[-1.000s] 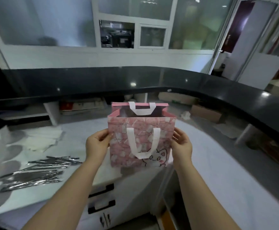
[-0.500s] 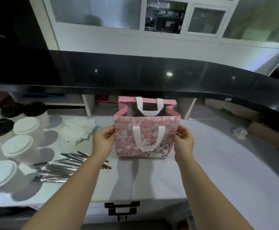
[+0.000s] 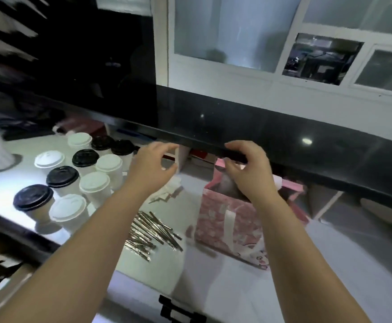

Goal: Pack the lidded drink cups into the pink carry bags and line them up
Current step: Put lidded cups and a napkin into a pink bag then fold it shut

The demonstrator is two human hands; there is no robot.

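Two sets of fingers are loosely curved, thumbs held apart from them, with nothing visibly gripped. Those of the left hand hang above a small heap of white napkins. Those of the right hand hover over the open mouth of the pink carry bag; whether the right thumb touches the bag's far rim I cannot tell. The bag stands upright on the desk under that hand, its white handle lying flat against the near face, and its inside is mostly hidden by the wrist. Just left of the bag lies a loose pile of silver-wrapped straws, with the napkins behind it. Further left, ten lidded cups stand clustered on the desk, five with white lids and five with black. A black raised counter runs along the back, its edge just behind both hands.
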